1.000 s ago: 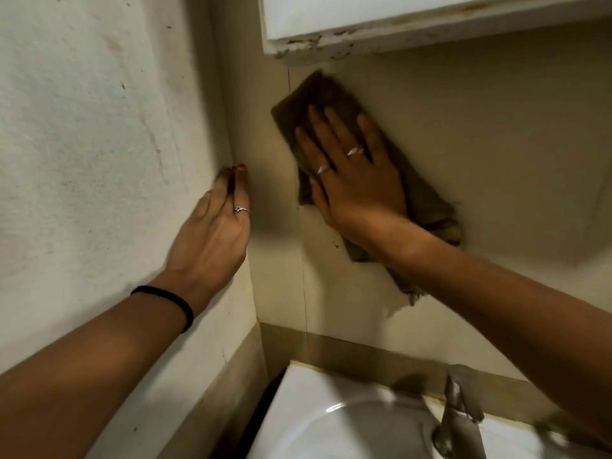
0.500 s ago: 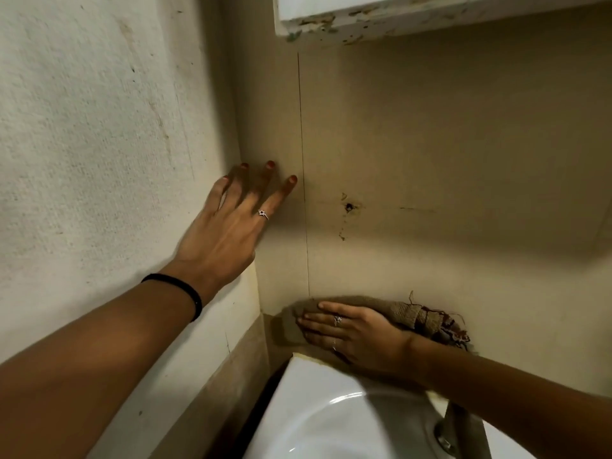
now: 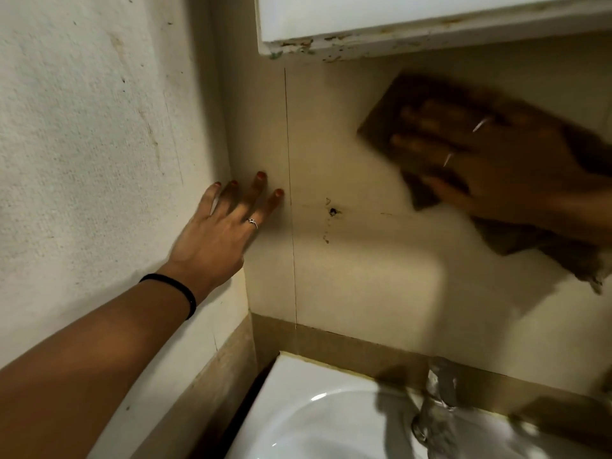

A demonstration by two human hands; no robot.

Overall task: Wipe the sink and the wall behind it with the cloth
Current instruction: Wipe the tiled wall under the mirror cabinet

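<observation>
Tiled wall (image 3: 357,276) in a corner, white sink (image 3: 318,412) near us. At left, our left hand (image 3: 215,236) rests spread on the tile. At right, our right hand (image 3: 490,167), fingers flat and blurred, presses the brown cloth (image 3: 397,107) high beneath a cabinet (image 3: 414,24). We judge wall-wiping underway; dark marks (image 3: 332,212) remain, and the sink looks not yet wiped.

Two hands (image 3: 212,240) (image 3: 503,164), one cloth (image 3: 414,101), one sink (image 3: 298,392).
</observation>
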